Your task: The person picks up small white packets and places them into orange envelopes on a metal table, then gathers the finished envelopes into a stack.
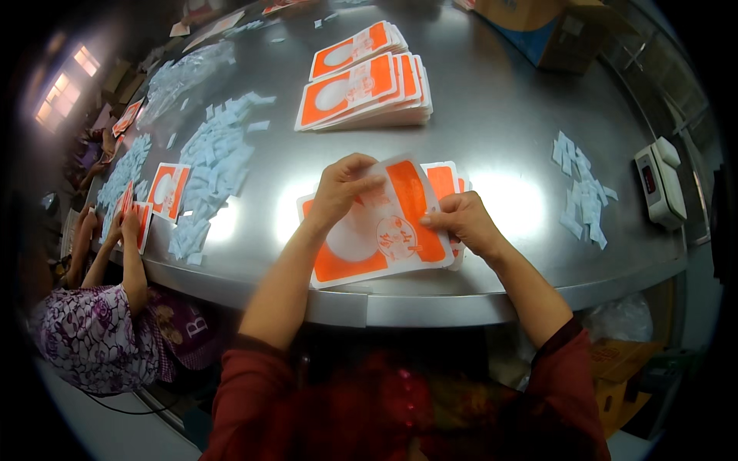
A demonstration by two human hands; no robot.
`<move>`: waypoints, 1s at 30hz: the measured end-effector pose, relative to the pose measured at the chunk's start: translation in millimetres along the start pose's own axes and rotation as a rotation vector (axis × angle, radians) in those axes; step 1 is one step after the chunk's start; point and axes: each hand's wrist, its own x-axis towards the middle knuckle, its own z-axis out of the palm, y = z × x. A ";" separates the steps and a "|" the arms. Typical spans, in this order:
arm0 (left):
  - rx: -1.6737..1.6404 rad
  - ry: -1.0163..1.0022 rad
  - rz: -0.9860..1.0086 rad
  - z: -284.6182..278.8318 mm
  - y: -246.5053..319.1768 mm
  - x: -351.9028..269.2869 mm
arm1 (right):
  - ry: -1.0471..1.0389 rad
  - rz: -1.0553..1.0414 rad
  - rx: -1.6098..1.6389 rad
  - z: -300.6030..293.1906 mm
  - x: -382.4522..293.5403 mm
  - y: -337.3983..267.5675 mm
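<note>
An orange and white plastic pouch (398,236) with a round pale window is held up by both hands above the near edge of the steel table (507,109). My left hand (344,187) grips its upper left edge, the thumb lying on its face. My right hand (467,222) pinches its right edge between thumb and fingers. More pouches (441,178) lie beneath, partly hidden by the held one. Beyond stand stacked pouches (351,92) in overlapping piles. Small white packets (216,150) form a large heap on the left, and a smaller heap of packets (585,190) lies on the right.
A white device with a dark display (660,181) sits at the right edge. Behind is a cardboard box (553,34). A clear plastic bag (187,78) lies back left. At left, a co-worker's hands (128,225) hold pouches beside another packet heap (124,167) and a single pouch (168,190).
</note>
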 end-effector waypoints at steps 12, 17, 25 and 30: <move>0.830 -0.245 0.874 41.0 5.5 -11.9 | 0.144 -0.127 -0.004 18.3 4.6 9.5; 0.791 -0.252 0.554 41.9 3.8 -15.1 | -0.118 0.134 0.043 3.5 13.0 3.1; 0.959 -0.347 0.638 36.2 -0.4 -13.8 | 0.015 -0.029 -0.157 -4.2 21.7 21.8; 1.143 -0.521 0.681 52.0 9.6 -21.4 | -0.005 -0.027 -0.422 7.5 15.5 22.9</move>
